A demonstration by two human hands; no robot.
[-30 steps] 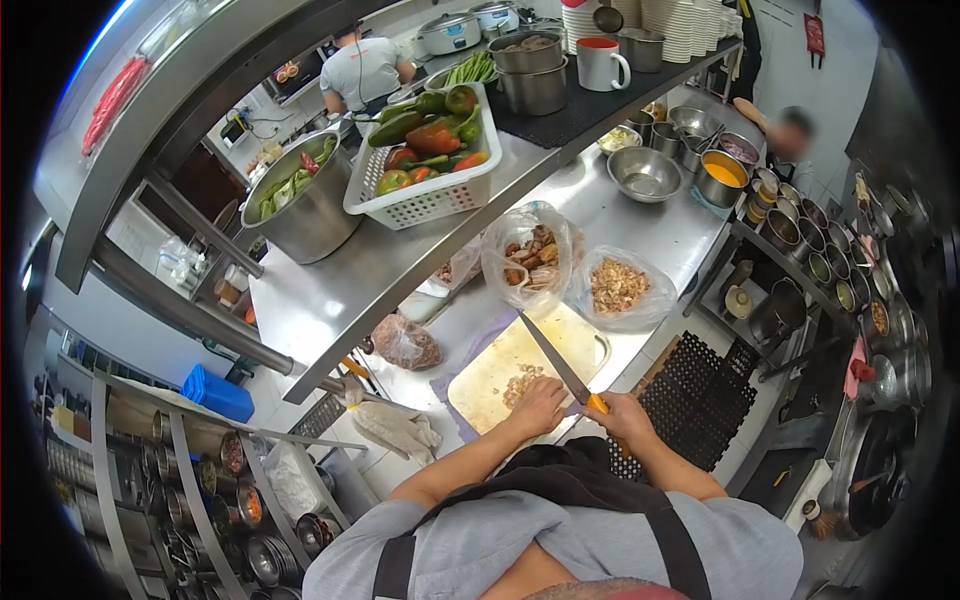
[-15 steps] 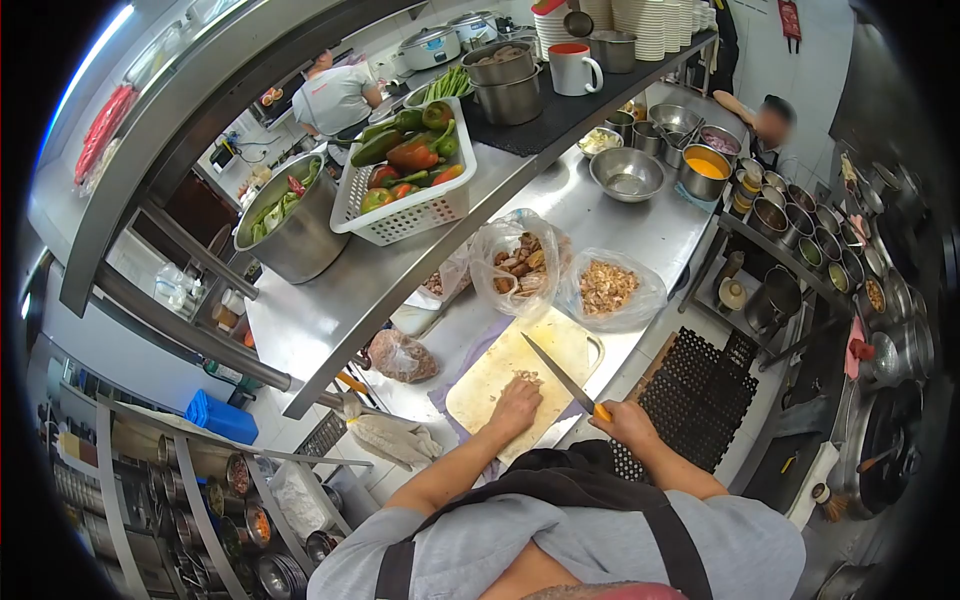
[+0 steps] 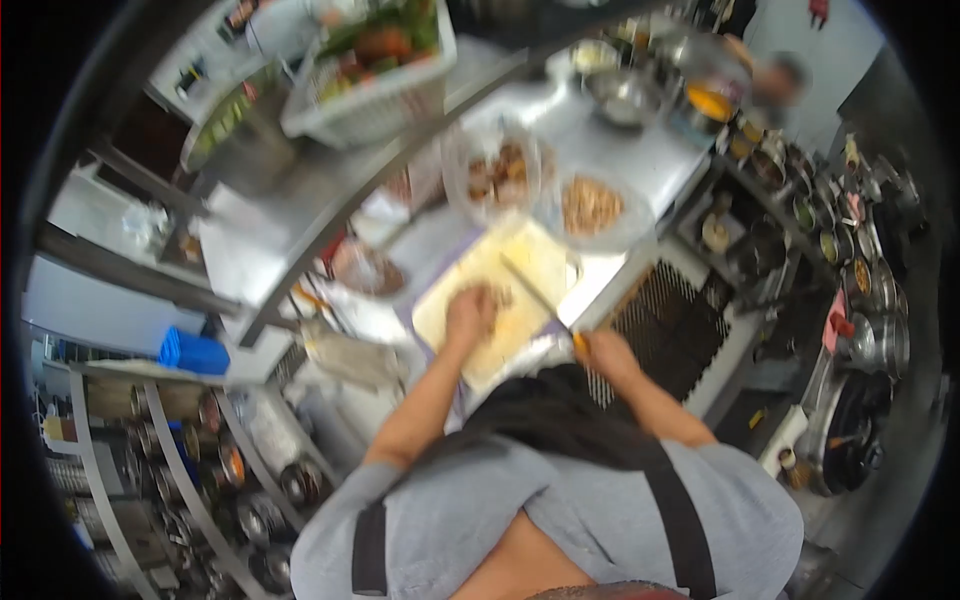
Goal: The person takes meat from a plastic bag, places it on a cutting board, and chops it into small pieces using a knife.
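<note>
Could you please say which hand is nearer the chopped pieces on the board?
Left: the left hand is at the pieces; the right hand holds the knife beside the board.

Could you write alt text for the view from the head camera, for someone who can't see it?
The right hand holds a knife over a cutting board, where the left hand rests beside chopped food. Beyond the board sit two plastic bags of food.

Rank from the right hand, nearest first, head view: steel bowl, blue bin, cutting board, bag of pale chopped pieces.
From the right hand, holding the knife:
1. Cutting board, just left
2. Bag of pale chopped pieces, ahead
3. Steel bowl, farther ahead
4. Blue bin, far left
</note>
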